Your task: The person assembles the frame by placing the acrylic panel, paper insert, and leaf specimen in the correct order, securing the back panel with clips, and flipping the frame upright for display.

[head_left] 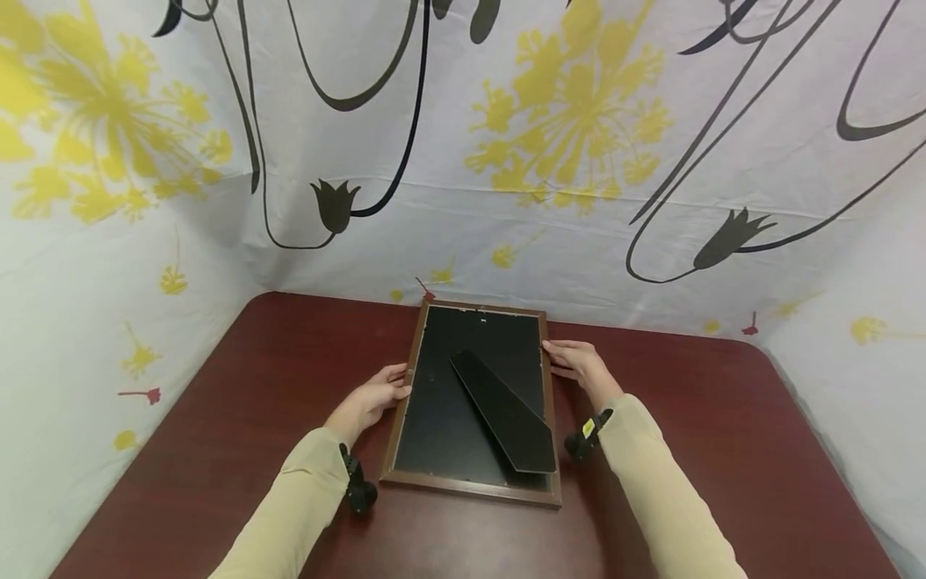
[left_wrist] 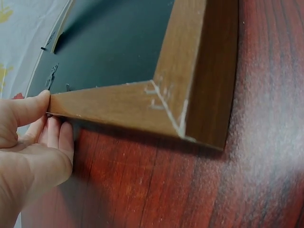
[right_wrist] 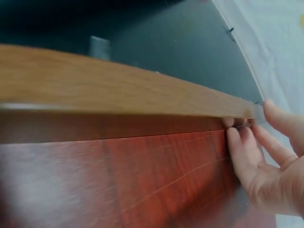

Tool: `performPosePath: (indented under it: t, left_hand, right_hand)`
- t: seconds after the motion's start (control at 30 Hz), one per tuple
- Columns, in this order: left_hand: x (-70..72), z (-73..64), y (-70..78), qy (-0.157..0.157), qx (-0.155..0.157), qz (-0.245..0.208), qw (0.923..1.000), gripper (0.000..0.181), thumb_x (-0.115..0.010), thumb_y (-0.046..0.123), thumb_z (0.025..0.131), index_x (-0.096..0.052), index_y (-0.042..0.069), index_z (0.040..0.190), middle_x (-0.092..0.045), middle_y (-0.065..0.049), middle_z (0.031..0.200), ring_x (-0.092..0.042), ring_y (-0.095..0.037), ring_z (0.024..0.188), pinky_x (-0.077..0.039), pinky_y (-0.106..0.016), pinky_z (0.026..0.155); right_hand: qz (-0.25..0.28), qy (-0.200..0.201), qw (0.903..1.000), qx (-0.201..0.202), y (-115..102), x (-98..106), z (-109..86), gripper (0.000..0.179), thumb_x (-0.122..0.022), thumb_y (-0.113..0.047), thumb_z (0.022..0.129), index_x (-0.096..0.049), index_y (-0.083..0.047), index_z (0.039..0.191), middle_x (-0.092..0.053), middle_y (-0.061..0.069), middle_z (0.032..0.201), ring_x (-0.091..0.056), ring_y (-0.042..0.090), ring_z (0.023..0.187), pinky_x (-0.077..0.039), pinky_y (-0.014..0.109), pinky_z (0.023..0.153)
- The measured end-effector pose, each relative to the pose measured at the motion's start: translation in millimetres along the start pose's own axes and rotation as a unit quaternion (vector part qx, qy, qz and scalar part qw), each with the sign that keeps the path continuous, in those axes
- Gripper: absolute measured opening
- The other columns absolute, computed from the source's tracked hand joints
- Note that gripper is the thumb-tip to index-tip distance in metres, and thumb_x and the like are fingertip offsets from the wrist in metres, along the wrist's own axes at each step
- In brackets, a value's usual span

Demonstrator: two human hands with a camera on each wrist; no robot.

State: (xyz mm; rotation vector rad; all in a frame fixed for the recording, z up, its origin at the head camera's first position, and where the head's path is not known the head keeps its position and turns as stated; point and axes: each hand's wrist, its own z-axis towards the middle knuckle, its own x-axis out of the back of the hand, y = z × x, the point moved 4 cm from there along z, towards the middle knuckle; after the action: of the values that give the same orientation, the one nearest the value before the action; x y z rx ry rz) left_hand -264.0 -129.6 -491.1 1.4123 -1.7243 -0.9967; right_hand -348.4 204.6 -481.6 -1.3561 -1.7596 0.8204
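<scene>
A picture frame [head_left: 470, 487] with a brown wooden rim lies face down, showing its black backing board [head_left: 444, 410]. Across that board runs a black easel stand [head_left: 510, 418], slanting from upper middle to lower right. My left hand [head_left: 370, 404] pinches the rim's left side; in the left wrist view its thumb is on top and the fingers curl below. On the opposite side my right hand [head_left: 582, 368] pinches the rim farther up, fingertips tucked under the edge in the right wrist view. Small metal tabs [right_wrist: 99, 47] show along the inner rim.
The frame is over a dark red wooden table [head_left: 289, 386] with rounded far corners. Behind it and at both sides hangs white cloth [head_left: 434, 145] with yellow flowers and dark stems. A black wrist camera [head_left: 358, 482] is strapped to the left sleeve, another [head_left: 586, 438] to the right.
</scene>
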Motion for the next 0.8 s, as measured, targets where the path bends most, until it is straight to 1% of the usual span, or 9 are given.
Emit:
performPosePath:
  t: [0.07,0.17,0.3,0.4,0.47,0.53,0.6,0.7,0.8]
  left_hand:
    - [-0.3,0.5,-0.6,-0.001,0.005,-0.002,1.0,0.06,-0.046,-0.003,0.091,-0.019,0.004,0.145,-0.018,-0.019,0.15,-0.021,-0.035,0.137,-0.027,-0.049,0.111]
    - [-1.2,1.1,-0.4,-0.005,0.01,0.0,0.9999,0.062,-0.046,-0.003,0.091,-0.018,0.006,0.146,-0.017,-0.017,0.151,-0.023,-0.035,0.136,-0.028,-0.049,0.111]
    - [-0.3,0.7,3.0,-0.006,0.013,-0.001,0.9999,0.063,-0.045,-0.004,0.091,-0.017,0.007,0.146,-0.017,-0.018,0.151,-0.024,-0.035,0.136,-0.029,-0.05,0.11]
    - [-2.9,-0.6,4.2,-0.007,0.016,0.002,0.9998,0.063,-0.045,-0.005,0.091,-0.017,0.007,0.146,-0.016,-0.017,0.151,-0.022,-0.035,0.137,-0.028,-0.05,0.111]
    - [-3.0,-1.3,5.4,-0.006,0.017,0.007,0.9998,0.063,-0.044,-0.005,0.091,-0.016,0.007,0.146,-0.016,-0.018,0.151,-0.021,-0.036,0.137,-0.027,-0.051,0.111]
    - [-2.3,-0.8,5.9,-0.002,0.018,0.012,0.9998,0.063,-0.044,-0.005,0.091,-0.016,0.006,0.146,-0.015,-0.018,0.151,-0.02,-0.035,0.138,-0.027,-0.051,0.111]
    - [-1.7,0.4,6.0,0.003,0.019,0.017,0.9997,0.062,-0.044,-0.005,0.091,-0.017,0.007,0.146,-0.016,-0.017,0.151,-0.02,-0.035,0.138,-0.028,-0.05,0.111]
    - [-1.9,-0.3,5.9,0.003,0.015,0.026,0.9995,0.061,-0.044,-0.004,0.092,-0.017,0.006,0.146,-0.016,-0.017,0.151,-0.02,-0.035,0.138,-0.029,-0.05,0.11]
    - [-1.8,-0.6,4.1,0.008,0.013,0.031,0.9994,0.061,-0.044,-0.003,0.092,-0.017,0.006,0.146,-0.017,-0.017,0.151,-0.021,-0.034,0.138,-0.03,-0.049,0.11]
  right_hand:
    - [-0.005,-0.002,1.0,-0.004,-1.7,0.1,5.6,0.055,-0.056,-0.026,0.091,-0.038,-0.003,0.138,-0.037,0.017,0.143,-0.037,0.03,0.131,-0.044,0.037,0.103]
    - [-0.027,-0.013,0.9994,-0.018,-4.1,1.1,12.0,0.058,-0.057,-0.025,0.09,-0.036,-0.003,0.139,-0.037,0.018,0.142,-0.037,0.03,0.131,-0.045,0.037,0.102]
    - [-0.079,-0.041,0.9957,-0.027,-14.1,0.1,17.3,0.062,-0.057,-0.025,0.091,-0.03,-0.003,0.141,-0.034,0.019,0.143,-0.038,0.032,0.13,-0.044,0.039,0.102]
    - [-0.12,-0.052,0.991,-0.029,-19.2,0.6,17.0,0.064,-0.056,-0.024,0.091,-0.025,-0.004,0.143,-0.032,0.02,0.143,-0.038,0.033,0.129,-0.043,0.04,0.103]
    - [-0.138,-0.052,0.9885,-0.031,-22.6,-1.8,17.1,0.065,-0.056,-0.023,0.091,-0.023,-0.005,0.144,-0.032,0.02,0.142,-0.039,0.034,0.128,-0.043,0.041,0.102]
    - [-0.136,-0.048,0.9886,-0.043,-23.8,-5.5,17.7,0.064,-0.056,-0.021,0.091,-0.022,-0.006,0.144,-0.032,0.019,0.142,-0.039,0.033,0.127,-0.043,0.042,0.103]
    - [-0.137,-0.042,0.9888,-0.042,-24.1,-8.7,18.4,0.064,-0.055,-0.02,0.092,-0.021,-0.004,0.143,-0.032,0.02,0.141,-0.039,0.034,0.127,-0.043,0.042,0.102]
    - [-0.119,-0.03,0.9917,-0.039,-21.0,-10.5,15.4,0.062,-0.053,-0.02,0.092,-0.021,-0.004,0.143,-0.032,0.02,0.141,-0.037,0.033,0.128,-0.041,0.043,0.104]
    - [-0.109,-0.033,0.9935,-0.01,-14.2,-10.6,12.8,0.063,-0.051,-0.023,0.093,-0.02,-0.003,0.144,-0.031,0.022,0.143,-0.036,0.033,0.131,-0.039,0.042,0.106]
